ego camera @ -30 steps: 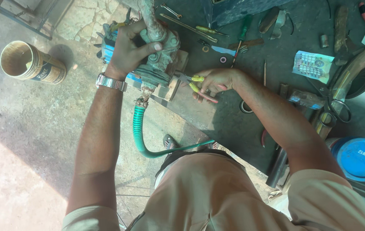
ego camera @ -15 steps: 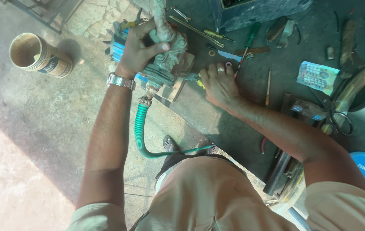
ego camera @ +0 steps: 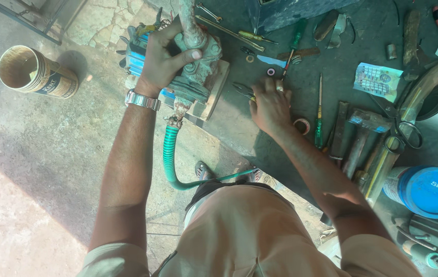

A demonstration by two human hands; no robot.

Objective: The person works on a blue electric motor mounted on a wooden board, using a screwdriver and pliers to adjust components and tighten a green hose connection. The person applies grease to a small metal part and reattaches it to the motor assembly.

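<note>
My left hand (ego camera: 163, 60), with a metal watch on its wrist, grips the top of a worn grey-green water pump (ego camera: 201, 69) that sits at the edge of a dark workbench (ego camera: 260, 149). A green ribbed hose (ego camera: 169, 159) hangs from the pump's underside and curves towards my feet. My right hand (ego camera: 271, 105) lies knuckles up on the bench just right of the pump. It covers the yellow handles of a pair of pliers (ego camera: 241, 89), whose jaws stick out to the left of the thumb.
An open tin can (ego camera: 34, 74) stands on the concrete floor at left. Screwdrivers (ego camera: 319, 115), a hammer (ego camera: 358, 134), scissors (ego camera: 406, 131), a spanner (ego camera: 213, 18), tape rolls (ego camera: 301, 125) and a blister packet (ego camera: 379, 79) litter the bench. A blue-lidded tub (ego camera: 428, 191) sits at right.
My right hand has come down with the pliers from beside the pump onto the bench top, a little further right. My left hand keeps its hold on the pump.
</note>
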